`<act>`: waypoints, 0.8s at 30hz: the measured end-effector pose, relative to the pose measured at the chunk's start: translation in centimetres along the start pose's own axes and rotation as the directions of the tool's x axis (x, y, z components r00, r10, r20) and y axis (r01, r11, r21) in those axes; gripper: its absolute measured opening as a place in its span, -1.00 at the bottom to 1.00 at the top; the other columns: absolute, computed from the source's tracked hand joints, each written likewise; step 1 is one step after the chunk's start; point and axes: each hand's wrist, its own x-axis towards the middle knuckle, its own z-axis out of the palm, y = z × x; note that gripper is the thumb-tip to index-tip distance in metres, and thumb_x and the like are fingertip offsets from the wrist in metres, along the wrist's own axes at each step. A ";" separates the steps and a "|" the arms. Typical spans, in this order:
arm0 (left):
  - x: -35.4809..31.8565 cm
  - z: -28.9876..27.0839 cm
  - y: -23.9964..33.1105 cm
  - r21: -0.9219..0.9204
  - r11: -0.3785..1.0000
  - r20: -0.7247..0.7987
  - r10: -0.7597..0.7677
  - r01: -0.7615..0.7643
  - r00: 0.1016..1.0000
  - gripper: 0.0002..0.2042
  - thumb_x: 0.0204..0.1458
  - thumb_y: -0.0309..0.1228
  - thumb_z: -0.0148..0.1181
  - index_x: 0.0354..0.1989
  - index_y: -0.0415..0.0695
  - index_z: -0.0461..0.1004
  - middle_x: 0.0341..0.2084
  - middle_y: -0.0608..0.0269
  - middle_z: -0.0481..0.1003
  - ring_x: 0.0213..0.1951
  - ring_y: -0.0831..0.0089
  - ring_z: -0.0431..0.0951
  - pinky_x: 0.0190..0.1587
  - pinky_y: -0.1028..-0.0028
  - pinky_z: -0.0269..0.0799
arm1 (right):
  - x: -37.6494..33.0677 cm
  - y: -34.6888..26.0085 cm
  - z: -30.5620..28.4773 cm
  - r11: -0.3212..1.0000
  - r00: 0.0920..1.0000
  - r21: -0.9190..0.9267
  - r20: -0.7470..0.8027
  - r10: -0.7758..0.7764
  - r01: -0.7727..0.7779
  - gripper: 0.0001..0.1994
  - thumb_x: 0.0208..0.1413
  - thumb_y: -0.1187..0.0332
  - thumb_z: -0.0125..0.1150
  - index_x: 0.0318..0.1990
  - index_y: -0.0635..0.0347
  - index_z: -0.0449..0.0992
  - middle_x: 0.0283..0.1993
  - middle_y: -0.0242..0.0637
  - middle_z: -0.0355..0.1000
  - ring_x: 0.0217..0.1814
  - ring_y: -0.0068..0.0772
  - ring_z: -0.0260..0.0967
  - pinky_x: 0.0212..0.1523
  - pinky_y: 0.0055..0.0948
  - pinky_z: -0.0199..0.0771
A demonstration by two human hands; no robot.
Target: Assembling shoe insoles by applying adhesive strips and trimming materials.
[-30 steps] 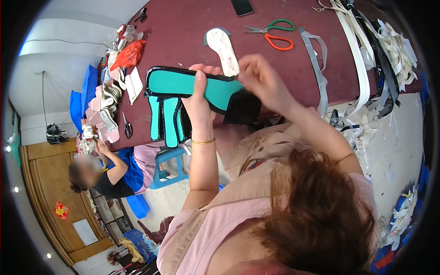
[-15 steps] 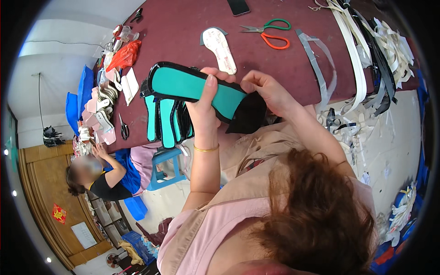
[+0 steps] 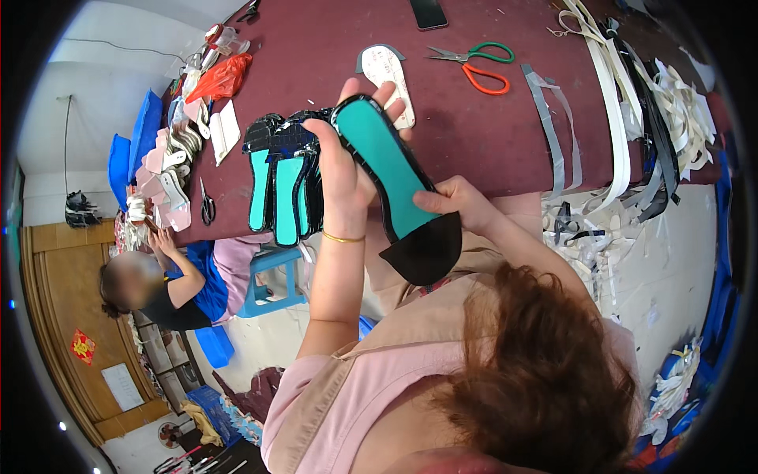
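I hold a teal shoe insole with a black rim and a black heel part, tilted over the edge of the dark red table. My left hand grips its upper end from the left side. My right hand pinches its lower right edge near the black heel. Just left of my left hand lies a stack of similar teal and black insoles on the table edge. A white insole lies flat on the table behind my fingers.
Scissors with green and orange handles lie on the table, a phone beyond them. Grey, white and black strips hang over the right edge. Small scissors, an orange bag and white pieces sit left. Another person sits at the left end by a blue stool.
I have turned the teal insole from lying crosswise to nearly upright. My left hand moved up to its top end and my right hand slid down to its heel.
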 end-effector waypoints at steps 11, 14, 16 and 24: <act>-1.5 -2.7 -4.5 0.519 0.852 -0.257 0.079 0.068 0.963 -0.52 0.22 0.00 -0.25 -0.39 -0.19 0.41 -0.55 0.42 0.40 -0.52 0.71 0.37 -0.49 0.66 0.30 | 5.6 -5.2 1.3 0.813 0.869 -0.522 -0.241 -0.432 0.259 -0.63 0.23 0.12 -0.10 -0.22 0.28 0.49 -0.64 -0.18 0.35 -0.48 -0.46 0.38 -0.37 -0.40 0.37; -1.5 -2.6 -4.6 0.484 0.873 -0.242 0.069 0.059 0.968 -0.57 0.21 -0.04 -0.17 -0.45 -0.16 0.41 -0.59 0.46 0.37 -0.54 0.73 0.33 -0.51 0.67 0.25 | 5.2 -3.7 1.1 0.789 0.885 -0.582 -0.242 -0.398 0.196 -0.69 0.21 0.17 -0.04 -0.14 0.23 0.47 -0.51 -0.22 0.42 -0.39 -0.49 0.40 -0.30 -0.45 0.37; -1.6 -2.9 -4.4 0.448 0.890 -0.261 0.032 0.092 0.965 -0.62 0.19 -0.09 -0.07 -0.44 -0.18 0.43 -0.56 0.41 0.42 -0.53 0.69 0.38 -0.49 0.66 0.31 | 5.2 -1.7 1.5 0.893 0.859 -0.209 -0.256 -0.443 0.398 -0.74 0.18 0.26 0.03 -0.06 0.19 0.39 -0.30 -0.31 0.45 -0.24 -0.56 0.37 -0.18 -0.48 0.36; -0.7 -2.9 -4.0 0.316 0.941 -0.322 -0.014 0.121 0.947 -0.88 0.04 -0.43 0.15 -0.39 -0.24 0.46 -0.45 0.22 0.52 -0.43 0.52 0.53 -0.37 0.57 0.45 | 2.5 -1.1 1.6 0.992 0.993 0.093 -0.096 -0.071 0.080 -0.61 0.17 0.33 0.08 0.08 0.36 0.22 -0.11 -0.32 0.38 -0.09 -0.60 0.30 -0.07 -0.53 0.34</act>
